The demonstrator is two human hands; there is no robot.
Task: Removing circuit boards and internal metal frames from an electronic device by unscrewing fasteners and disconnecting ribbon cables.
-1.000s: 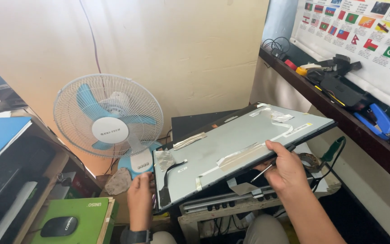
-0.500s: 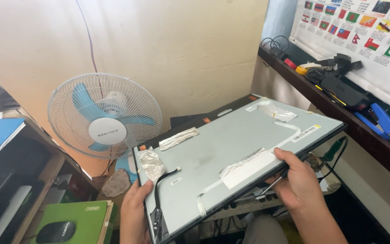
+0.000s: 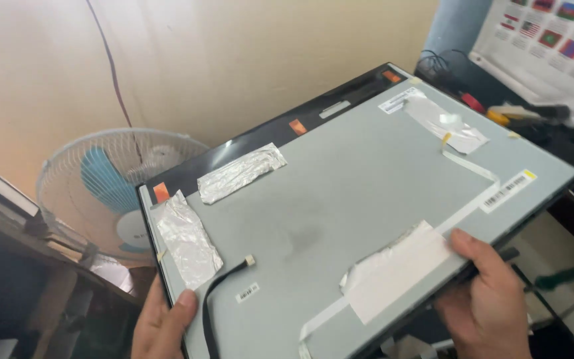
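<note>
Both hands [image 3: 161,326] on LCD panel [image 3: 340,219]

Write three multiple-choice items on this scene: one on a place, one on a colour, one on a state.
1. Where is the fan?
A. left of the panel, by the wall
B. on the right shelf
C. lying on the panel

2. What colour are the fan's blades?
A. red
B. blue
C. black

3. How is the grey panel held?
A. flat on a table
B. by one hand only
C. tilted, by both hands

A: it stands behind the panel's left corner.
B: blue shows through the grille.
C: left hand and right hand grip its near edges.
</note>
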